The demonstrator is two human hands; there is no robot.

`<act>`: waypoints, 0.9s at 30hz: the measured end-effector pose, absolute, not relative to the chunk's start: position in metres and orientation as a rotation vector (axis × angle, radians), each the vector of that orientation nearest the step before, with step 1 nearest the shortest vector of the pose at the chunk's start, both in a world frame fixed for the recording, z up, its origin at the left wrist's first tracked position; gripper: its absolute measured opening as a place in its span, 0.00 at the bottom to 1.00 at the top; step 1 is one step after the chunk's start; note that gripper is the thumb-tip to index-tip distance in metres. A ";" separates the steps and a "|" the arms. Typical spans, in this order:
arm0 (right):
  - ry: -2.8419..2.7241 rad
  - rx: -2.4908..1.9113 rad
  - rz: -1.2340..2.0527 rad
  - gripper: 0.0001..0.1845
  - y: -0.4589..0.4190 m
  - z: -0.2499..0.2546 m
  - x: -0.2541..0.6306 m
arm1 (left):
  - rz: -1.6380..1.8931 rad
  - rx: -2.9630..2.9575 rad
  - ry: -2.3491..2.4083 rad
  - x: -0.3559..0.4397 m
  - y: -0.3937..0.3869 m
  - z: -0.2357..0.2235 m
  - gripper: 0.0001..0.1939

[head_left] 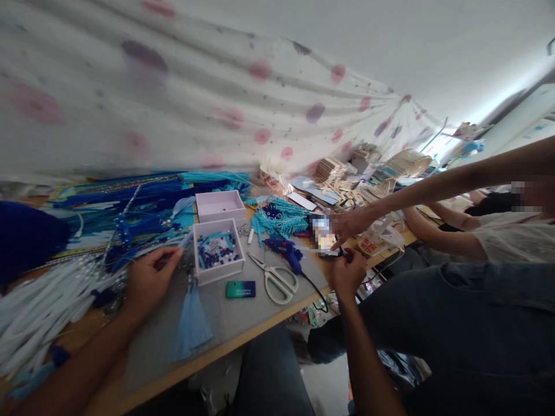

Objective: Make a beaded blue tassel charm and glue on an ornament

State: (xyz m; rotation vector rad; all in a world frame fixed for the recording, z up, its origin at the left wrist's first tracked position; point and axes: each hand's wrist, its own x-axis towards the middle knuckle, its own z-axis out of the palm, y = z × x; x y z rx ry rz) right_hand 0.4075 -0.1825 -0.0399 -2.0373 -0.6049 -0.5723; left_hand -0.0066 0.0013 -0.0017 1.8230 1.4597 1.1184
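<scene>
My left hand (150, 276) rests on the table to the left of a white box of blue beads (218, 250), fingers curled with thumb and forefinger pinched near a thin strand; what they hold is too small to make out. A pale blue tassel (191, 323) lies just below it. My right hand (348, 271) is at the table's right edge, fingers closed on a phone (326, 238). Another person's hand (349, 222) reaches in from the right and touches the same phone.
White-handled scissors (277, 280), a blue glue gun (286, 251) with its cord, a small teal card (240, 289), an empty white box (219, 205) and turquoise tassels (277, 219) lie about. White tassels (39, 306) crowd the left. Wooden sticks (333, 170) pile behind. A spotted cloth (173, 98) hangs at the back.
</scene>
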 end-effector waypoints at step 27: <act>-0.448 -1.729 -0.706 0.15 -0.238 0.010 0.344 | 1.293 1.713 1.420 -0.015 -0.003 0.037 0.12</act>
